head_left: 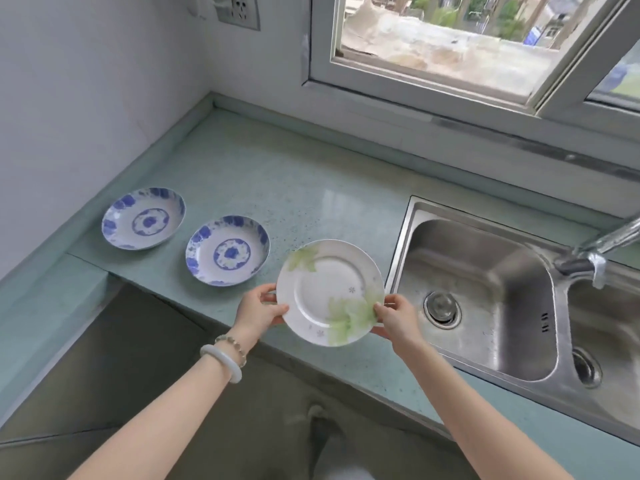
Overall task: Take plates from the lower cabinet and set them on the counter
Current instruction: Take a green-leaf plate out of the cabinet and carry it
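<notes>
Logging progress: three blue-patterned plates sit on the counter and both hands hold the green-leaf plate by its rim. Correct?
Not three: the head view shows two blue-patterned plates on the counter. The left hand and right hand do hold the green-leaf plate by its rim.

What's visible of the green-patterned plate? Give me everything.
The green-patterned plate is round, white and glossy, ceramic by its look, with a wide flat rim, pale green leaf prints at two edges and tiny flower marks. It faces up, slightly tilted, at the front of the counter, beside the sink. The left hand and right hand pinch opposite rims.
</notes>
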`<state>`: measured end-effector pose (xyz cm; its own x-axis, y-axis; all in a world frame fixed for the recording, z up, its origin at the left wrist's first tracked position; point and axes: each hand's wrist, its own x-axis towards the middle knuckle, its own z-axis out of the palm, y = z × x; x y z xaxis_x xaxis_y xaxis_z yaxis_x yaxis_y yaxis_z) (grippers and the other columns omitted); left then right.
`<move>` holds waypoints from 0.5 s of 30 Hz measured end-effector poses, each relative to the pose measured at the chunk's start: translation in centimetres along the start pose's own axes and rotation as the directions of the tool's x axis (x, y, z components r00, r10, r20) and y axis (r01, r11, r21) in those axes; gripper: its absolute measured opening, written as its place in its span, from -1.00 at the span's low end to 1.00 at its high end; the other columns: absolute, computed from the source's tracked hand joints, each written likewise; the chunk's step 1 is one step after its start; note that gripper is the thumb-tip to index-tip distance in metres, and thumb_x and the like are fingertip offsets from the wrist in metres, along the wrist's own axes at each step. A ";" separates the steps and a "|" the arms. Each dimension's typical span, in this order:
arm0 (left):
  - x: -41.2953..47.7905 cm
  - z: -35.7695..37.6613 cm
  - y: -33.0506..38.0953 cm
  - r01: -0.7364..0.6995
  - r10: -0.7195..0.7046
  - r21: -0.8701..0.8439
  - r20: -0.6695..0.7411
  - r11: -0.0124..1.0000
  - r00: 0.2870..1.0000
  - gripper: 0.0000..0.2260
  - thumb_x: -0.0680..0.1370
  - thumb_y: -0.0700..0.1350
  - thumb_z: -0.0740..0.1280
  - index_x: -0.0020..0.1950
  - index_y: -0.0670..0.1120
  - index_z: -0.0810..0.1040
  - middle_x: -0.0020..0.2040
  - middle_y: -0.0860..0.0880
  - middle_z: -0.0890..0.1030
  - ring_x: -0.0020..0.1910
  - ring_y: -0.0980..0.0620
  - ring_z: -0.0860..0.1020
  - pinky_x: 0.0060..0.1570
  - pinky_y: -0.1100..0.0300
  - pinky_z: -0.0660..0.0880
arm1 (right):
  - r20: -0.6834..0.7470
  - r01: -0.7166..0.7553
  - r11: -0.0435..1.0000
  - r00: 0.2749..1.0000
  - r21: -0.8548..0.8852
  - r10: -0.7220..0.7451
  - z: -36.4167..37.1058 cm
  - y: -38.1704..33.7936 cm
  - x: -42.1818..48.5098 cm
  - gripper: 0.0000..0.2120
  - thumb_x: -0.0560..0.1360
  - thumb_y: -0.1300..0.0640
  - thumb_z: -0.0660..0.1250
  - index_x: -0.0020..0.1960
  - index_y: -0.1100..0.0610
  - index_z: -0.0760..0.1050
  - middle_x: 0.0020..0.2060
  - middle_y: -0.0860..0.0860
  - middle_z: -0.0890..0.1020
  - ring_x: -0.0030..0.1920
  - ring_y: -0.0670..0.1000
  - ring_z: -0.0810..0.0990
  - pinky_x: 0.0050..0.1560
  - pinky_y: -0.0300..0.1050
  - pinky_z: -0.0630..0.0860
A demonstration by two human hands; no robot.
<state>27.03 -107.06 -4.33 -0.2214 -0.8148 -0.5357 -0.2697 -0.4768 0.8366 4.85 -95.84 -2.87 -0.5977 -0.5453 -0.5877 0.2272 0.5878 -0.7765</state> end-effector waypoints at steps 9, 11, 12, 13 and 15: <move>3.1 1.5 -1.8 0.028 -0.018 0.130 -0.076 0.991 0.997 -0.57 0.43 -0.38 0.42 0.29 -0.15 0.51 0.02 -0.08 0.60 0.03 -0.07 0.60 -0.15 0.15 0.62 | 0.016 -0.043 0.983 0.999 -0.179 0.047 0.3 1.0 5.0 -0.89 0.42 0.35 0.32 -0.20 0.17 0.49 -0.24 0.12 0.61 -0.30 0.10 0.62 -0.15 0.08 0.61; 3.2 1.6 -2.0 0.023 -0.008 0.166 -0.089 0.986 0.996 -0.59 0.43 -0.37 0.42 0.25 -0.13 0.53 0.00 -0.07 0.62 0.02 -0.07 0.61 -0.10 0.08 0.63 | 0.023 -0.047 0.982 0.998 -0.185 0.052 0.4 1.3 5.4 -0.89 0.43 0.34 0.33 -0.22 0.17 0.49 -0.26 0.10 0.61 -0.33 0.07 0.63 -0.20 0.01 0.62; 3.3 1.6 -2.0 0.021 -0.003 0.184 -0.096 0.983 0.995 -0.59 0.43 -0.37 0.42 0.24 -0.12 0.54 -0.02 -0.07 0.63 0.00 -0.06 0.62 -0.09 0.06 0.63 | 0.029 -0.045 0.981 0.998 -0.188 0.051 0.4 1.4 5.6 -0.89 0.43 0.34 0.34 -0.22 0.17 0.49 -0.27 0.10 0.61 -0.33 0.07 0.63 -0.21 0.00 0.63; 3.3 1.6 -2.1 0.020 0.000 0.199 -0.102 0.980 0.995 -0.60 0.43 -0.37 0.42 0.23 -0.11 0.54 -0.04 -0.08 0.63 -0.02 -0.06 0.62 -0.08 0.03 0.64 | 0.035 -0.043 0.981 0.998 -0.187 0.051 0.4 1.5 5.7 -0.90 0.43 0.34 0.34 -0.22 0.18 0.50 -0.26 0.11 0.61 -0.32 0.08 0.64 -0.21 0.00 0.63; 3.5 1.7 -2.3 0.019 0.006 0.223 -0.114 0.975 0.993 -0.61 0.42 -0.36 0.42 0.21 -0.11 0.55 -0.07 -0.08 0.65 -0.06 -0.05 0.63 -0.09 0.02 0.64 | 0.045 -0.041 0.982 0.998 -0.186 0.051 0.3 1.6 6.0 -0.92 0.42 0.35 0.35 -0.19 0.21 0.51 -0.22 0.15 0.63 -0.27 0.11 0.66 -0.19 0.01 0.65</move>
<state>25.28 -108.28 -8.27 -0.1145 -0.8503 -0.5138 -0.4758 -0.4070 0.7797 1.87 -98.41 -7.73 -0.5506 -0.5410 -0.6357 0.1050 0.7107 -0.6956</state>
